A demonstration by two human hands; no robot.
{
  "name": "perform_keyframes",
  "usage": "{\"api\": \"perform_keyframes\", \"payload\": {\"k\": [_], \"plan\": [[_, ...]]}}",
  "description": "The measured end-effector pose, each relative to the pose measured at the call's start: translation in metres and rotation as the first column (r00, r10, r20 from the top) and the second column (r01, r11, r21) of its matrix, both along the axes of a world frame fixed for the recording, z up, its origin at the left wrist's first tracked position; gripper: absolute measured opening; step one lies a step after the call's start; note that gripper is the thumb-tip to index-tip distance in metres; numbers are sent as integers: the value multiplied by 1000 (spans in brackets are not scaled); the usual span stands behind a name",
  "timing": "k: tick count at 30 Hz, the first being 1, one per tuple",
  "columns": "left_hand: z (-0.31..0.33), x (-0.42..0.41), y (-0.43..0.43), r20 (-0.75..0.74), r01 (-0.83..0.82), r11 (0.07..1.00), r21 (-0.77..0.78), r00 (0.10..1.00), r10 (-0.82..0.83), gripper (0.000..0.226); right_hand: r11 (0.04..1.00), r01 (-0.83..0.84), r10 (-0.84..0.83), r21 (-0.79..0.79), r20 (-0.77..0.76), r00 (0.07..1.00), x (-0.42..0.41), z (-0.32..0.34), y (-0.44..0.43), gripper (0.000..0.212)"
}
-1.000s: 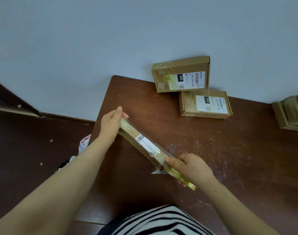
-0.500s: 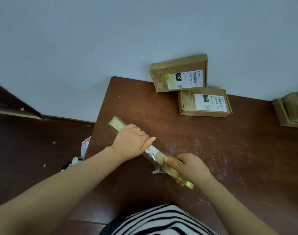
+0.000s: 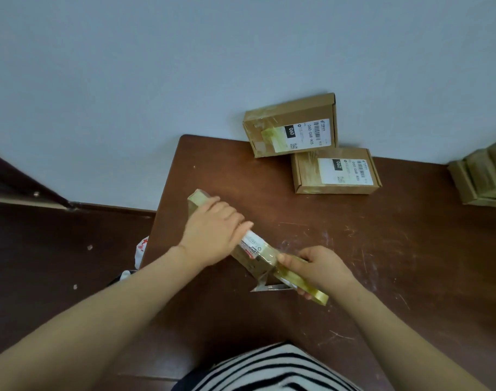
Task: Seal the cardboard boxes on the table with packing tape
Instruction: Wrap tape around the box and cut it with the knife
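Right hand point(image 3: 320, 269) grips the tape roll point(image 3: 304, 283) at the near end of the box point(image 3: 255, 251) — standing on edge on the table point(image 3: 410, 263). Left hand point(image 3: 212, 235) curls over its top. Two labelled boxes point(image 3: 290, 127) sit far back — by the wall.

The left hand point(image 3: 212, 231) covers the middle of the thin cardboard box point(image 3: 260, 260). The right hand point(image 3: 321, 268) hides most of the tape roll point(image 3: 311, 290). The label point(image 3: 251, 244) between the two grips is too small to read. Far right of both grips, the edge cuts off a box pile point(image 3: 484, 176)
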State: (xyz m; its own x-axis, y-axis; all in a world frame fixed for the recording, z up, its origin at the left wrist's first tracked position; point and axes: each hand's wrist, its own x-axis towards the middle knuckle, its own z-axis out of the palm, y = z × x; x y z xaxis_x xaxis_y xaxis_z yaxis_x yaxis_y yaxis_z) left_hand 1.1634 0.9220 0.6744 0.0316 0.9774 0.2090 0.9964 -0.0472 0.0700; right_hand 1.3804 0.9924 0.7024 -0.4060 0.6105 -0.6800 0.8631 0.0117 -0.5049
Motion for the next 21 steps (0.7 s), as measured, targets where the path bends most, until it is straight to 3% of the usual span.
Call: {"api": "perform_keyframes", "payload": {"k": [3,8,9,11,13,16,18,21], "plan": [[0,-21,-6,-14,-230,973,-19,973,230,55,1000,-7,7,16,-13,1000,1,-4,0,49],[1,-15,0,58,-240,970,-43,968,243,44,1000,16,-16,11,-22,1000,1,-8,4,49],[2,-9,-1,67,-189,981,-33,979,191,39,1000,29,-29,8,-29,999,1,-9,5,50],[-1,14,-5,81,79,997,-10,994,-78,38,998,60,-60,0,-65,996,1,-11,4,49],[1,40,-11,148,284,953,-103,952,-268,47,998,68,-66,17,-90,994,1,-13,1,48],[4,41,0,68,344,887,-310,938,-340,57,995,96,-96,-2,-118,988,2,-13,1,49],[13,34,9,86,358,864,-354,932,-351,53,993,79,-91,-91,-139,986,0,4,5,46],[38,20,20,400,323,899,-295,896,-191,41,963,4,-87,-270,-296,951,-2,58,25,49]]}}
